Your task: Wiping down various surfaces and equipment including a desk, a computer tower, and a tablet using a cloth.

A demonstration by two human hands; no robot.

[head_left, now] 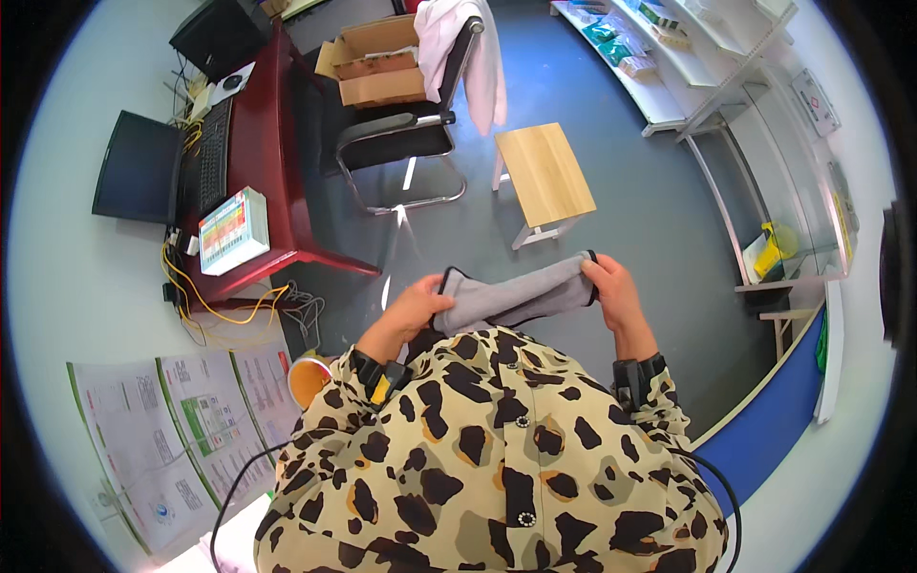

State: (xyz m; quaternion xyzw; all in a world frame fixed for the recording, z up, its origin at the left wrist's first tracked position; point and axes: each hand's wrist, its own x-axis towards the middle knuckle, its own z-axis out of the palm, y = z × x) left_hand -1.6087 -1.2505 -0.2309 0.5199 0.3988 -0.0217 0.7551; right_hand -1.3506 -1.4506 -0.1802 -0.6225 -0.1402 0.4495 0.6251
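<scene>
I hold a grey cloth (516, 296) with a dark edge stretched between both hands in front of my chest. My left hand (413, 307) pinches its left end near a dark-trimmed corner. My right hand (611, 286) grips its right end, slightly higher. The cloth sags a little in the middle, above the grey floor. My leopard-print jacket (497, 458) fills the lower part of the view, with dark bands on both wrists.
A black office chair (401, 134) draped with a pink garment and a small wooden stool (544, 172) stand ahead. A red desk (272, 162) with a keyboard, monitors and a cardboard box is at left. White shelves (688, 67) line the right wall. An orange bin (308, 377) sits by my left elbow.
</scene>
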